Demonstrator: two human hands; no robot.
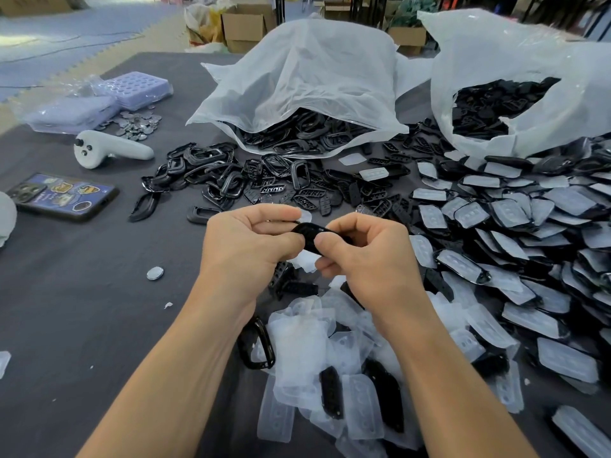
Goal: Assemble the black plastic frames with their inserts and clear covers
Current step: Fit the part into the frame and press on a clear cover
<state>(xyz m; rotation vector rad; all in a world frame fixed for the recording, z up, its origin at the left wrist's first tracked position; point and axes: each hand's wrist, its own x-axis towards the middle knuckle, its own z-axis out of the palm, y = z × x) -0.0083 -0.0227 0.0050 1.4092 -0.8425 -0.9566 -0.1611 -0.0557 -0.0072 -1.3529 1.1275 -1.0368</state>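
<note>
At your far left, a dark-cased smartphone [66, 196] is lying flat on the grey table [82, 309], with a white handheld controller [110, 149] beyond it. Your left hand [251, 246] is curling its fingers round one end of a small black oval plastic frame [308, 235], held above the table's middle. Your right hand [367, 256] is pinching the other end. Loose clear plastic covers [297, 352] are lying beneath your wrists, and black pieces topped with clear covers [529, 246] are lying heaped at the right.
</note>
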